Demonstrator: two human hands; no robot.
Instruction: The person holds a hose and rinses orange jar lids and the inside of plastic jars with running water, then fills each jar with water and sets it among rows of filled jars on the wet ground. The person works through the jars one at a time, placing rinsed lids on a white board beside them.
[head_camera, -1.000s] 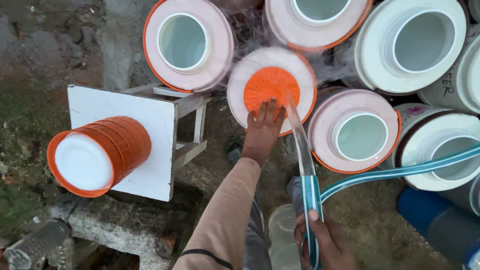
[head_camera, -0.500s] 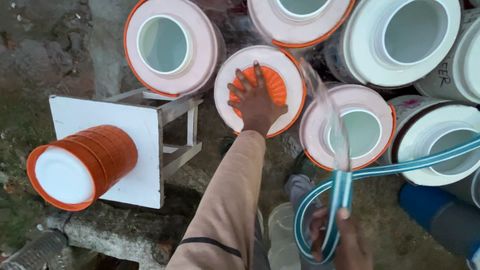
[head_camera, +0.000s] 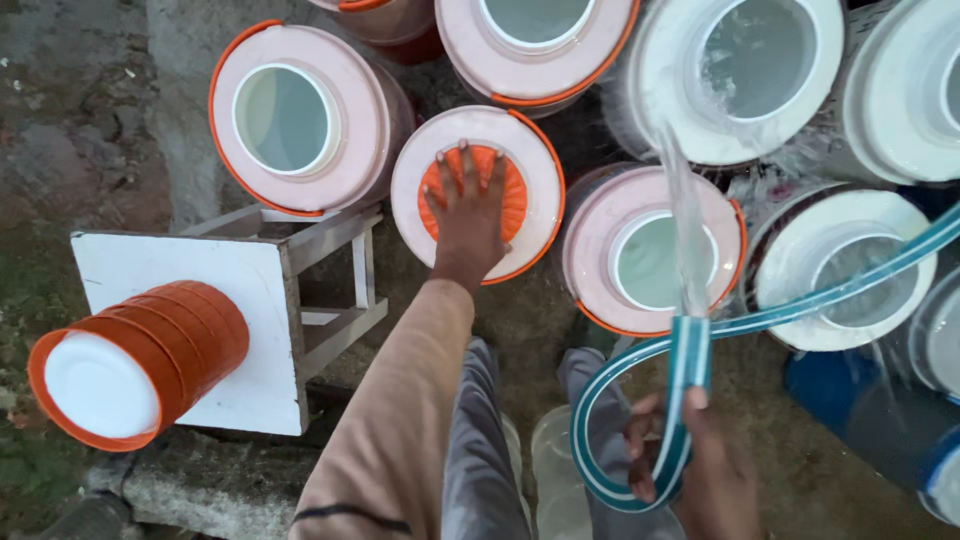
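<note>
Orange cap (head_camera: 500, 185) under flat, released left hand (head_camera: 466, 215); right hand (head_camera: 700, 470) apparently grasping hose (head_camera: 690, 360).

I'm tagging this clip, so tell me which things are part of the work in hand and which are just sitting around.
In use:
left hand pressing the orange lid on the middle jar
right hand gripping the striped hose, water streaming out
open jars nearby

Lying about:
white stool
stack of orange lids on it
stone ledge
</note>
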